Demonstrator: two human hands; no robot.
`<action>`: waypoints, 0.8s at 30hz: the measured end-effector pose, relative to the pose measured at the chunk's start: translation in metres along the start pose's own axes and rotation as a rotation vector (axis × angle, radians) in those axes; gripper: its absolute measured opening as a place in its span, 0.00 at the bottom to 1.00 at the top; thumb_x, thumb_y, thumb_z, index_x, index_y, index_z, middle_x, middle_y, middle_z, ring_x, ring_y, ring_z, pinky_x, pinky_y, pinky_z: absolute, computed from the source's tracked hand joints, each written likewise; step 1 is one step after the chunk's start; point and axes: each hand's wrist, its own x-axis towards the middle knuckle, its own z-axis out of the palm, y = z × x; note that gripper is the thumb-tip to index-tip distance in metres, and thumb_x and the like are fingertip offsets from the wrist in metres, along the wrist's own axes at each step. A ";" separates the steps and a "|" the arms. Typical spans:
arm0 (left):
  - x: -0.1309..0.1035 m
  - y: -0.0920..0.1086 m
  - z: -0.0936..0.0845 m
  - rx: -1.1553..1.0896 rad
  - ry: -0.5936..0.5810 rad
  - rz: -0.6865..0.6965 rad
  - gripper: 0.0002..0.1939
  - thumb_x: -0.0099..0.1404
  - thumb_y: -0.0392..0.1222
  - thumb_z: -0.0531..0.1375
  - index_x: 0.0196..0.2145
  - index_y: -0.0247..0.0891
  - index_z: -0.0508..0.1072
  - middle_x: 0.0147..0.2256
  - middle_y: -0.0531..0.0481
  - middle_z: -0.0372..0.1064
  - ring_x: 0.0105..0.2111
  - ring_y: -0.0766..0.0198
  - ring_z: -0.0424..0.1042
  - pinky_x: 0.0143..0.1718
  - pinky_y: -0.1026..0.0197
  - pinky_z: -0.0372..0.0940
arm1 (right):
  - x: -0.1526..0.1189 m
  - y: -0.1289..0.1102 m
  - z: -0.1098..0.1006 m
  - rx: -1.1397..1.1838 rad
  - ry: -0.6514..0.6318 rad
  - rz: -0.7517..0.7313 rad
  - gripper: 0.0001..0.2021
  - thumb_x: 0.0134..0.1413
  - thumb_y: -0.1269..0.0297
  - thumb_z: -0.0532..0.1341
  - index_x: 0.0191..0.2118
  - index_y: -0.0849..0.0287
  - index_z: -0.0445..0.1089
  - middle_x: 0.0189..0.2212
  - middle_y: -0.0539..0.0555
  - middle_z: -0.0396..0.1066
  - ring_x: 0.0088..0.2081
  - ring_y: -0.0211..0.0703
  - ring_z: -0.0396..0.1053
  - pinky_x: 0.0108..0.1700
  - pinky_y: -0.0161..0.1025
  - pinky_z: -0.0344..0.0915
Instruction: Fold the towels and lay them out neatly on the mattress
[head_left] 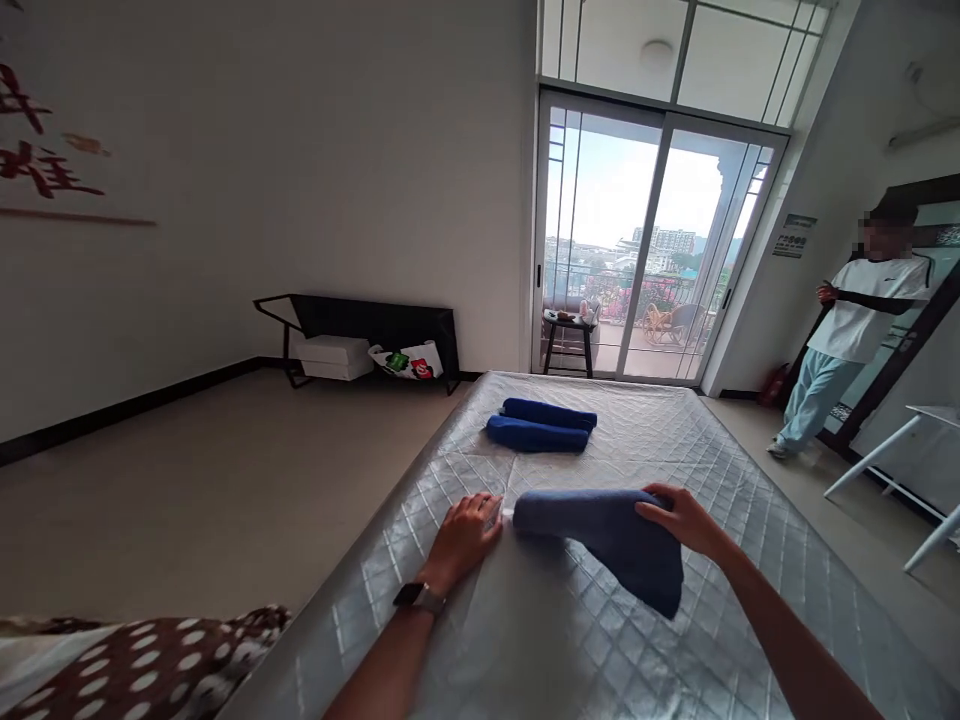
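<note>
A blue towel (577, 515), partly rolled, lies across the silver quilted mattress cover (540, 660), its loose end drooping towards me. My right hand (679, 515) grips the rolled part at its right end, thumb in front and fingers behind. Just left of the towel, my left hand (466, 535) rests flat on the cover with its fingers stretched out, wearing a watch (418, 596). A small white piece, perhaps a label, shows between that hand and the towel. Beyond are two darker blue rolled towels (536, 434), side by side.
A brown polka-dot cloth (112, 670) is at the lower left. By the wall stands a black rack (367, 315) with a white box (334, 357) and a printed bag (409, 361). A stool (568, 325) is near the sliding glass door. At right are a standing person (844, 310) and a white-legged table (874, 457).
</note>
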 end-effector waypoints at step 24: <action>-0.059 0.126 0.017 -0.403 -0.136 0.251 0.29 0.61 0.36 0.55 0.59 0.46 0.69 0.55 0.50 0.73 0.56 0.56 0.71 0.61 0.51 0.63 | -0.280 -0.063 -0.069 -0.014 0.751 -0.420 0.10 0.64 0.54 0.55 0.40 0.44 0.74 0.28 0.54 0.70 0.31 0.48 0.71 0.32 0.47 0.71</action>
